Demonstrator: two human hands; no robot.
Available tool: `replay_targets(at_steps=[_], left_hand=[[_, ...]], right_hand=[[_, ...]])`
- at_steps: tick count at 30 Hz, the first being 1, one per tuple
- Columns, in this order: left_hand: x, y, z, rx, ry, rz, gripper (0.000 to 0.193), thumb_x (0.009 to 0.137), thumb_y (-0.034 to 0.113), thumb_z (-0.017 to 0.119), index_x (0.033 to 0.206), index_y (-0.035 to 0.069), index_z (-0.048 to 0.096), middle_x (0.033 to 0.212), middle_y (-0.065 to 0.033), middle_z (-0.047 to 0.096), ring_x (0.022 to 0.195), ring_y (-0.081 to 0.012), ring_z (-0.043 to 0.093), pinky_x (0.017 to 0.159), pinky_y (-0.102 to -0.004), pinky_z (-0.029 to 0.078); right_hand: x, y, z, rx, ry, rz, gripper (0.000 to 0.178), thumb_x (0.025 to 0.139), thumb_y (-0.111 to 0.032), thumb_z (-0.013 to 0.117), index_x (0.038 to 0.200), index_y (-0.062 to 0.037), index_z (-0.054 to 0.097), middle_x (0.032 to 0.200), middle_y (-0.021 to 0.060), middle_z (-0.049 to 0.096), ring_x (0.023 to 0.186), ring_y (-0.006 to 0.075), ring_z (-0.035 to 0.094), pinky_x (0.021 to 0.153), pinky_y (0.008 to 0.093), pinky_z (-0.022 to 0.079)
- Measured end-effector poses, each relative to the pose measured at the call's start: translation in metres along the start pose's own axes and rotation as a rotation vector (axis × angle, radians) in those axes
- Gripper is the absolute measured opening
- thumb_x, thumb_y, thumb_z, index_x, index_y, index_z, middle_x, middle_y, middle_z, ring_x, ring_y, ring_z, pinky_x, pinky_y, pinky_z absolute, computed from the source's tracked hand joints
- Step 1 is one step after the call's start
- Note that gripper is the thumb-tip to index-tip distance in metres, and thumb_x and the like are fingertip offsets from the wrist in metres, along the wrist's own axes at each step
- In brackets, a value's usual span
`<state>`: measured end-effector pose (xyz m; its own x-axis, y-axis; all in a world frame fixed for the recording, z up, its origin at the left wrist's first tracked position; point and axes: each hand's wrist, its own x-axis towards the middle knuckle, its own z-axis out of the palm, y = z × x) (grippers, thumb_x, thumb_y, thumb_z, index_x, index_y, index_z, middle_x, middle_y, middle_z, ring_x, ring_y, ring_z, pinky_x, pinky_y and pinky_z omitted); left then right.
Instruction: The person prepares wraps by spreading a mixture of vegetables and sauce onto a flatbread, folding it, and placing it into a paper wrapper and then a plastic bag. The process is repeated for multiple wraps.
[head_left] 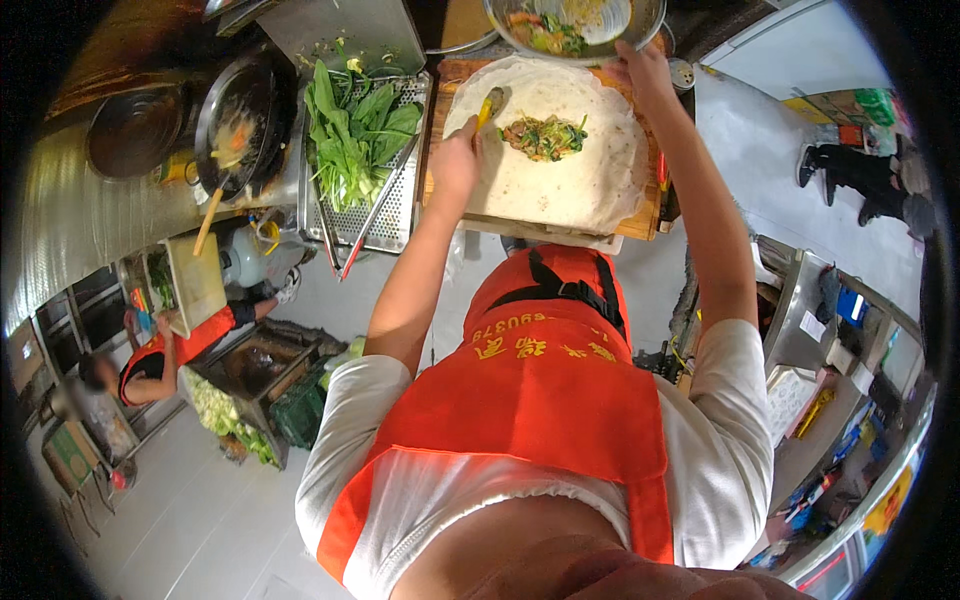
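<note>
My left hand (455, 165) is closed round the yellow handle of a spoon or small scoop (491, 103), held over the left side of a large thin flatbread (545, 205). The flatbread lies spread on a wooden board (652, 215). A mound of chopped vegetable filling (543, 138) sits on its middle. With my right hand (638, 78) I grip the near right rim of a metal bowl (617, 18), which hangs over the flatbread's far edge. Some of the same kind of filling (550, 36) is inside the bowl. My right fingers are partly hidden by its rim.
Left of the board, leafy greens (358, 130) lie on a perforated metal tray (402, 212) with red-handled tongs (358, 245). Farther left is a wok (208, 130) with food in it. Another person (165, 360) works at the far left. Shelves (810, 330) stand at right.
</note>
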<state>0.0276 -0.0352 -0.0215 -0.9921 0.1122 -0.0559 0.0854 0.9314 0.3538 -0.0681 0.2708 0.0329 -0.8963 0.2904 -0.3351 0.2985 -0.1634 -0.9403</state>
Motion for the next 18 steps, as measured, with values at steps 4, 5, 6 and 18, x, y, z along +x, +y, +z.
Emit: replay_targets(at_steps=[4, 5, 6, 18], left_hand=[[-0.014, 0.015, 0.013, 0.010, 0.037, -0.074, 0.032, 0.092, 0.021, 0.056, 0.123, 0.017, 0.065, 0.082, -0.0179, 0.069, 0.072, -0.0359, 0.067, 0.063, -0.0469, 0.053], [-0.014, 0.018, 0.013, -0.019, 0.092, -0.079, 0.032, 0.092, 0.021, 0.056, 0.123, 0.017, 0.065, 0.082, -0.0175, 0.069, 0.072, -0.0360, 0.067, 0.063, -0.0467, 0.054], [-0.010, 0.016, 0.015, -0.004, 0.062, -0.099, 0.033, 0.092, 0.022, 0.057, 0.123, 0.017, 0.065, 0.084, -0.0191, 0.069, 0.073, -0.0372, 0.067, 0.065, -0.0474, 0.053], [0.084, 0.032, -0.048, -0.226, 0.307, -0.073, 0.022, 0.092, 0.013, 0.057, 0.108, 0.001, 0.050, 0.083, -0.0273, 0.066, 0.081, -0.0474, 0.063, 0.070, -0.0540, 0.050]], right_hand=[[0.071, 0.008, -0.002, 0.012, -0.005, 0.073, 0.040, 0.096, -0.013, 0.060, 0.128, 0.0067, 0.049, 0.121, 0.0230, 0.060, 0.095, 0.0304, 0.070, 0.080, 0.0339, 0.062], [0.073, 0.010, 0.008, -0.077, 0.026, 0.003, 0.040, 0.097, -0.014, 0.058, 0.130, 0.0052, 0.047, 0.122, 0.0237, 0.060, 0.094, 0.0322, 0.070, 0.076, 0.0331, 0.063], [0.079, 0.010, 0.008, -0.070, -0.008, -0.001, 0.040, 0.097, -0.014, 0.058, 0.130, 0.0043, 0.046, 0.123, 0.0241, 0.060, 0.094, 0.0333, 0.070, 0.075, 0.0331, 0.064], [0.094, -0.002, -0.034, 0.183, 0.055, 0.300, 0.046, 0.098, -0.022, 0.060, 0.133, 0.0025, 0.043, 0.122, 0.0264, 0.057, 0.107, 0.0329, 0.065, 0.086, 0.0379, 0.060]])
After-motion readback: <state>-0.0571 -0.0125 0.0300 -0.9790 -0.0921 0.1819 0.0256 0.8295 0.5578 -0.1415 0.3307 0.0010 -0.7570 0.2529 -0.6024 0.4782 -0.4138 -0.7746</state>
